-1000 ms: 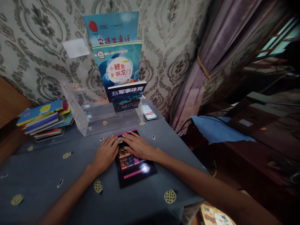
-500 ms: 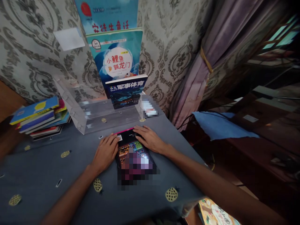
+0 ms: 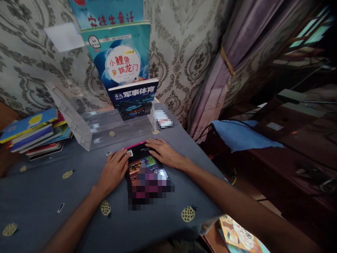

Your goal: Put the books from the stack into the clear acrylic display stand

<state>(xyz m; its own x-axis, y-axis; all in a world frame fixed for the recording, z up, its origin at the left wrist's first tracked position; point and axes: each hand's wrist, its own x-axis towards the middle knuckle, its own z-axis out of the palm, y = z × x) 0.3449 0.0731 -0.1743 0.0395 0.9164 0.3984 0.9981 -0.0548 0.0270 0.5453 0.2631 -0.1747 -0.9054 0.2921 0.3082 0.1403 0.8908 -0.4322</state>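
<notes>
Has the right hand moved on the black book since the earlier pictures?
Yes. The right hand has slid from the black book's top middle to its right edge, away from the left hand, which stays at the left edge.

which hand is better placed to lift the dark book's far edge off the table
Probably the right hand: its fingers already lie on the dark book near its pink far edge. The left hand rests at the left side.

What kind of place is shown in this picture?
Probably a room in a home, arranged as a small book corner. Patterned wallpaper and a tied-back curtain suggest a home; a clear stand shows children's books, and a stack of books lies on the cloth-covered table.
</notes>
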